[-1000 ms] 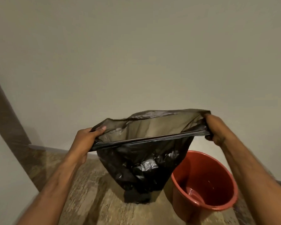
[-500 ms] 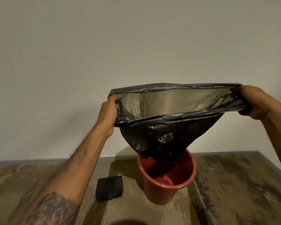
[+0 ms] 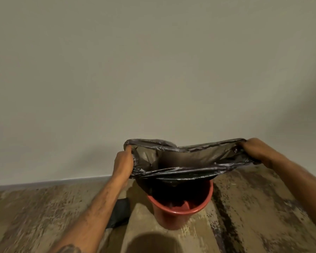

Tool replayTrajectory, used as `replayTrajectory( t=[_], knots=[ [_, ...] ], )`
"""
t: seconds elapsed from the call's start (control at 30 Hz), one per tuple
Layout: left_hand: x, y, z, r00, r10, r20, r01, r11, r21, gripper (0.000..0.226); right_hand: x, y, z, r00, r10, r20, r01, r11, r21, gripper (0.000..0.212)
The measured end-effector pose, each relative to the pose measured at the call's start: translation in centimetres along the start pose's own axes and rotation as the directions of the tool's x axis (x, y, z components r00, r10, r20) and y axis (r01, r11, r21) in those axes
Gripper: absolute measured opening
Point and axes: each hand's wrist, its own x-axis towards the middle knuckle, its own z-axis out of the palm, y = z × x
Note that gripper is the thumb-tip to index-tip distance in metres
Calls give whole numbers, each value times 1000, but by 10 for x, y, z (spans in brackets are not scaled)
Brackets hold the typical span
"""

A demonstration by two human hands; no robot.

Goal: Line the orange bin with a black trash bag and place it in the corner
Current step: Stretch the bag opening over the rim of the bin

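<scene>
The orange bin [image 3: 173, 217] stands upright on the wooden floor close to the wall. A black trash bag [image 3: 186, 161] is stretched open just above it, and its lower part hangs down inside the bin. My left hand [image 3: 122, 163] grips the bag's mouth at its left end. My right hand [image 3: 254, 150] grips the mouth at its right end. The bag hides the far side of the bin's rim.
A folded black item [image 3: 119, 212], partly hidden by my left forearm, lies on the floor just left of the bin. A plain wall [image 3: 153, 79] with a grey skirting board [image 3: 44, 183] runs behind. Worn wooden floor [image 3: 254, 216] spreads around the bin.
Both hands have lowered the open bag, so its bottom has sunk deeper into the bin. The view has tilted down and closer to the bin.
</scene>
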Motion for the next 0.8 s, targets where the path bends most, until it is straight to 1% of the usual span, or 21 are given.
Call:
replayTrajectory(
  t=[0.07,0.1,0.17,0.2,0.23,0.27,0.33,0.37,0.4,0.47,0.53,0.57,0.63,0.67,0.7,0.73,0.77,0.8],
  knots=[
    [6,-15,4,1000,-19,-12,19,1000,17,52,7,8,12,1000,-23,2,23,991,-134,39],
    [10,-21,6,999,-28,-19,29,999,27,49,11,11,17,1000,-23,19,26,986,-167,35],
    [17,-33,9,999,-25,-37,26,998,50,41,20,19,26,998,-35,56,43,987,-153,28],
    [20,-38,11,999,-11,-47,14,998,61,37,25,22,30,997,-46,57,52,992,-111,32],
    [23,-44,12,999,4,-51,0,996,85,34,29,26,35,998,-49,48,51,998,-30,38],
    [25,-49,14,999,21,-47,-15,993,120,29,32,29,40,998,-40,40,37,996,76,44],
    [30,-56,16,997,72,-18,-68,979,195,11,36,33,53,999,-7,40,-5,957,290,46],
    [32,-58,16,996,93,8,-93,973,210,12,38,34,59,999,7,38,-20,932,362,45],
    [35,-59,16,992,113,46,-121,969,217,22,41,36,66,1000,11,25,-20,919,395,43],
    [41,-58,15,977,150,153,-185,951,247,32,49,37,75,1000,-2,-20,10,924,383,40],
    [48,-54,13,962,142,234,-206,939,276,38,55,38,80,998,-43,-34,53,919,390,35],
    [51,-53,12,958,112,264,-183,947,263,42,58,38,81,998,-62,-18,63,902,427,31],
    [57,-49,12,942,25,335,-105,969,224,47,62,38,80,989,-133,61,84,859,505,24],
    [59,-48,12,927,-9,376,-80,972,221,44,64,38,77,973,-195,120,109,854,509,20],
    [62,-48,12,909,-29,415,-85,964,253,37,65,37,74,946,-262,191,144,868,475,17],
    [66,-48,13,897,-23,441,-130,941,314,27,68,36,71,906,-316,283,175,886,429,13],
    [69,-49,14,887,-10,462,-190,904,384,14,70,35,69,855,-343,390,189,905,381,14],
    [72,-50,15,877,8,480,-244,868,432,7,73,34,66,803,-336,493,178,924,339,23]
  ],
)
